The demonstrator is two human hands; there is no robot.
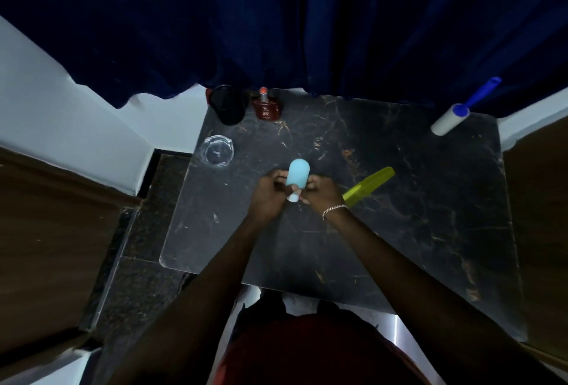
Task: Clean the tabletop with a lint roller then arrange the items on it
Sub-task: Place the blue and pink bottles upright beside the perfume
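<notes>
Nearest, the left hand [266,194] and right hand [323,194] clasp the bottle [297,176] between them, cap toward the person, long axis running away over the desk [399,231].

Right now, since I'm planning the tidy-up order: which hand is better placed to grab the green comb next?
Probably right. The right hand lies beside the green comb, whose near end is at its wrist; the left hand is beyond the blue bottle. Both grip it now.
</notes>
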